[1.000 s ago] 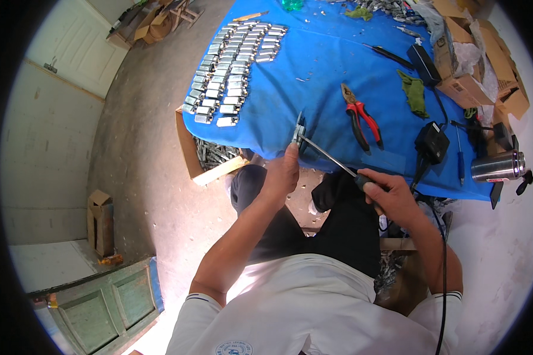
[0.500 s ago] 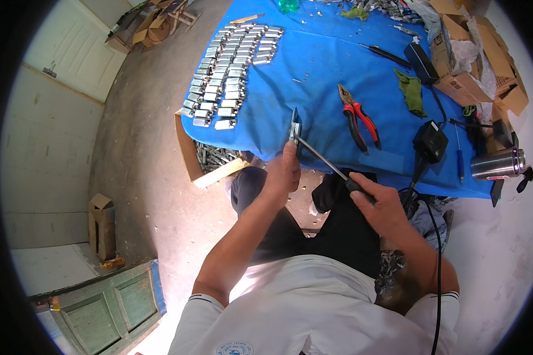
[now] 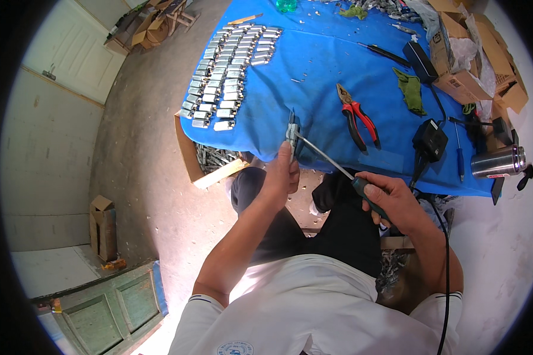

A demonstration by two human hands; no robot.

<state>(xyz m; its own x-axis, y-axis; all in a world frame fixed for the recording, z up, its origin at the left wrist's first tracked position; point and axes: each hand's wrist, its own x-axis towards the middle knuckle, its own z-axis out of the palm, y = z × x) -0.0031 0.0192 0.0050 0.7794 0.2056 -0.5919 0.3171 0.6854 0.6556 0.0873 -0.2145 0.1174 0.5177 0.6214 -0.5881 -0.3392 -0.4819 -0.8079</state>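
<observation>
My left hand [image 3: 281,176] is closed on a slim grey metal part [image 3: 292,131], thumb on top, at the near edge of the blue-covered table. A thin pointed end of the part faces away from me. In my right hand [image 3: 401,204] is a screwdriver [image 3: 331,160] with a dark green handle; its steel shaft slants up to the left. The tip meets the side of the metal part or lies just beside it; I cannot tell which. Red-and-black pliers [image 3: 359,118] lie open to the right of the part.
Rows of shiny metal pieces [image 3: 231,74] cover the table's left side. Below that corner, a cardboard box [image 3: 186,154] holds many metal parts. To the right lie a green cloth [image 3: 410,92], a black adapter [image 3: 429,142] with cables, a blue screwdriver [image 3: 460,163] and a steel flask [image 3: 496,163].
My right hand has shifted slightly right and its fingers have loosened and re-spread around the handle, showing more of it. The metal part has moved a little left.
</observation>
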